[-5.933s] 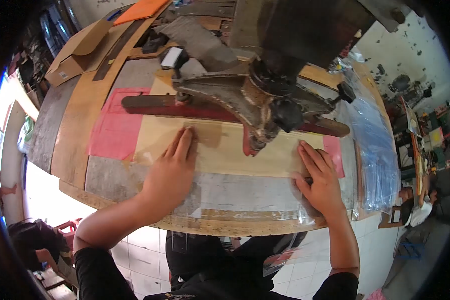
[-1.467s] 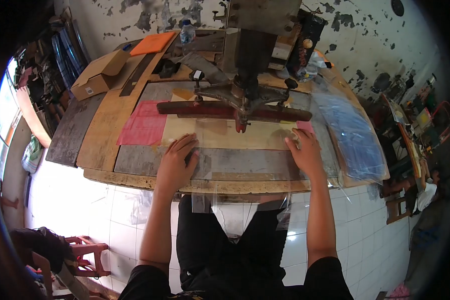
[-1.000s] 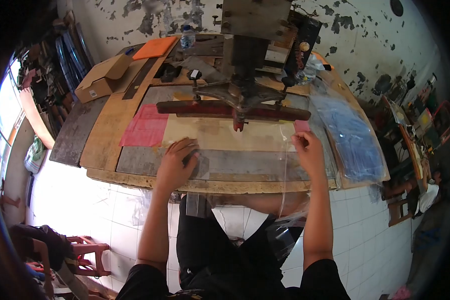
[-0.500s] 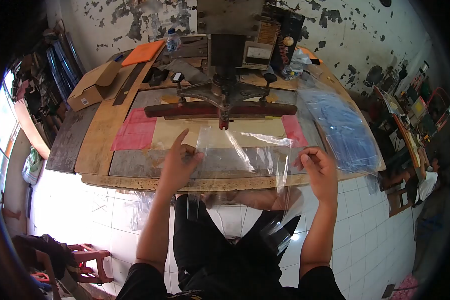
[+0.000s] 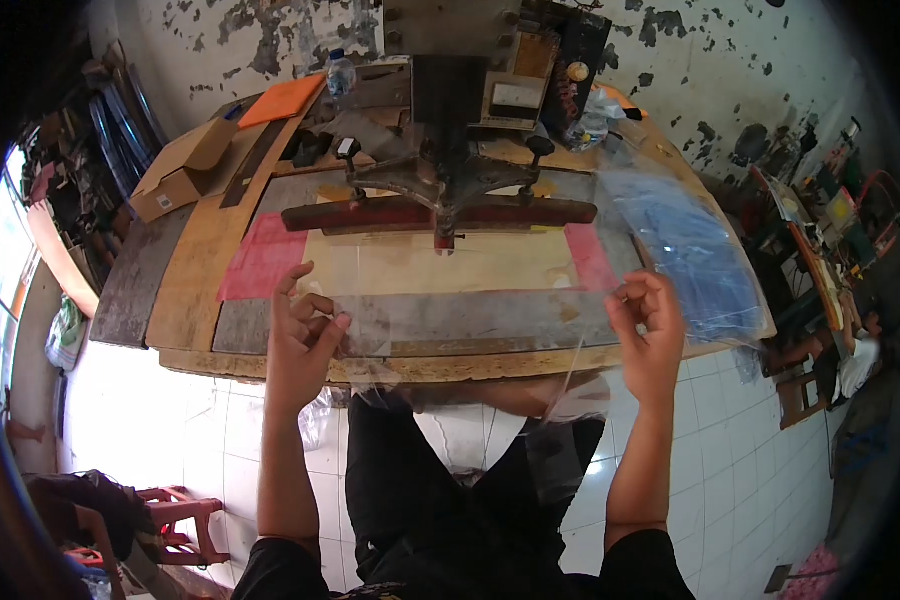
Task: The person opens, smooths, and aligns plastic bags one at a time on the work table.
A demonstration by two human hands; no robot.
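Note:
A thin, clear plastic sheet (image 5: 372, 335) hangs between my hands, over the front edge of the work table. My left hand (image 5: 304, 340) has its thumb and curled fingers at the sheet's left side, with the index finger raised. On the right, my right hand (image 5: 652, 325) pinches the other side between thumb and fingers. The sheet's lower part droops over my lap. Beyond it stands a press machine (image 5: 444, 190) with a long dark red bar, above a pale yellow panel (image 5: 450, 265) on the table.
Stacked clear bluish plastic sheets (image 5: 685, 260) lie at the table's right. A cardboard box (image 5: 182, 172), an orange folder (image 5: 282, 100) and a water bottle (image 5: 340, 76) are at the back left. A red stool (image 5: 185, 520) stands on the floor at left. Another person (image 5: 855, 360) sits far right.
My left hand has moved left, away from the right hand, and the sheet between them is spread wider with fewer bright creases. My right hand has shifted slightly right and up.

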